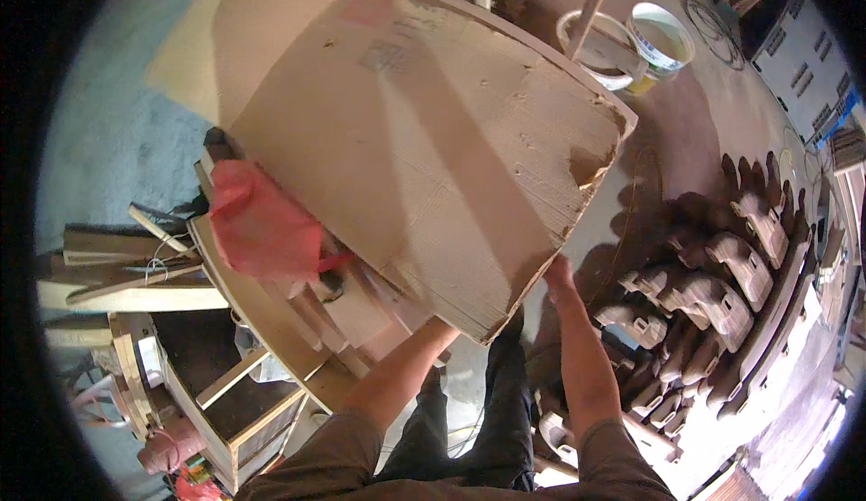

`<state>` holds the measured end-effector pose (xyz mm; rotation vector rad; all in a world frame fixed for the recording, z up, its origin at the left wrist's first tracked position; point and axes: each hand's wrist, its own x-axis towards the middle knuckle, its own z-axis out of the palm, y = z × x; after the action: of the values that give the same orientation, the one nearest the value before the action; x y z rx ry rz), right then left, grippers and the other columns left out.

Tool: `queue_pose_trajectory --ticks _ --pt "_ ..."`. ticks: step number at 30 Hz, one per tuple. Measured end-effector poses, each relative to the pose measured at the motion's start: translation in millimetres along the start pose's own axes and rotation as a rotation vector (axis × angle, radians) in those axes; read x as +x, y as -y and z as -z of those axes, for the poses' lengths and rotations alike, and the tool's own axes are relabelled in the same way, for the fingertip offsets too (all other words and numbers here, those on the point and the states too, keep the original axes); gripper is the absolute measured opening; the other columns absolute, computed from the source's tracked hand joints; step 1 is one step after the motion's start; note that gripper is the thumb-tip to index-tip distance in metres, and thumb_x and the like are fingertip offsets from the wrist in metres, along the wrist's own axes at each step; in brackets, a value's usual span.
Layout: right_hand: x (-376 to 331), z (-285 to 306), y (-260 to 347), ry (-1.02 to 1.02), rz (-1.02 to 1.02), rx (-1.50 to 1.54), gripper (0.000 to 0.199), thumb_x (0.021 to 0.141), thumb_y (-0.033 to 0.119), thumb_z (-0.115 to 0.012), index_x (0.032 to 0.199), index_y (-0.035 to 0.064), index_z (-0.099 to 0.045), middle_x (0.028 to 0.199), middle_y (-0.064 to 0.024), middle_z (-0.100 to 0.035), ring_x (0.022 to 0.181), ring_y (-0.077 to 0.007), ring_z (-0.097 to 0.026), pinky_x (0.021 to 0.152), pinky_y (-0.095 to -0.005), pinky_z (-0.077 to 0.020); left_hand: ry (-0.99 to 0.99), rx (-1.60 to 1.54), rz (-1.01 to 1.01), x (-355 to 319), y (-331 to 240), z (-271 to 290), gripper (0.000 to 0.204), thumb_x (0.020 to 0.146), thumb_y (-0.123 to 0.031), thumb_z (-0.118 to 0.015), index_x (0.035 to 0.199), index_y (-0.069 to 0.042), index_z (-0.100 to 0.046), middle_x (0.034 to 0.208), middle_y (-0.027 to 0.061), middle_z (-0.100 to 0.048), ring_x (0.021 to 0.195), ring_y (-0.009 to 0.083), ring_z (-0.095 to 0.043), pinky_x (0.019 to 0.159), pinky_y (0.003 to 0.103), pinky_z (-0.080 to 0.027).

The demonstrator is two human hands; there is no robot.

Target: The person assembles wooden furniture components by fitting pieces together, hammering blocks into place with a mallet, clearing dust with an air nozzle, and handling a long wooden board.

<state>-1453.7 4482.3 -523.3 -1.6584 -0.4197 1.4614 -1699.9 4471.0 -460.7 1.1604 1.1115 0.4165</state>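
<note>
Workshop floor, dusty grey concrete (117, 140), fills the upper left of frame; lighter dusty ground runs to the upper right. Big flat wooden panel (415, 149) w/ one curved edge takes up the center, tilted, its top corner near upper center and its chipped corner at right of center. Surface is rough and pale brown, a few small holes and faint marks on it.

Right hand (557, 274) is at the panel's lower right edge, just right of center; fingers look closed onto the edge, gripping it. Left hand is hidden under the panel's lower corner, at lower center; only the left forearm (406, 370) shows going up beneath the board, so can't tell if that hand is open or closed.

Red cloth (262, 226) lies left of center, touching the panel's left edge, draped on a curved wooden frame (262, 321) that sweeps down toward lower center. Scrap wood strips (126, 275) piled at mid left. Open wooden box frame (234, 402) at lower left.

Two white buckets (663, 41) sit at upper right, a wooden stick (591, 5) leaning across the nearer one. Rows of carved wooden pieces (722, 294) fill the right side, stacked close together. Person's dark trousers (492, 411) show at lower center, betw. the forearms.
</note>
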Motion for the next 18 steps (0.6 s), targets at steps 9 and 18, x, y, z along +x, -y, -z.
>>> queue_pose_trajectory --ticks 9,18 --pt "-7 -7 7 0.001 0.162 -0.445 0.029 0.076 0.026 -0.064 0.094 0.0033 -0.065 0.079 -0.0194 -0.065 0.078 -0.0265 -0.066 0.069 -0.0382 -0.0505 -0.066 0.170 0.068 1 7 29 0.045 0.093 -0.029 -0.051 0.132 -0.009 -0.040 0.128 0.0103 -0.048 0.117 0.0227 -0.046 0.097 0.039 -0.040" --pt "-71 117 38 0.079 0.046 -0.509 0.069 0.068 0.025 -0.078 0.126 0.0019 -0.047 0.114 -0.0137 -0.060 0.107 -0.0241 -0.057 0.090 -0.0369 -0.0470 -0.030 0.341 0.094 0 -20 48 0.047 0.093 -0.028 -0.051 0.133 -0.007 -0.038 0.130 0.0115 -0.047 0.118 0.0240 -0.045 0.098 0.040 -0.039"
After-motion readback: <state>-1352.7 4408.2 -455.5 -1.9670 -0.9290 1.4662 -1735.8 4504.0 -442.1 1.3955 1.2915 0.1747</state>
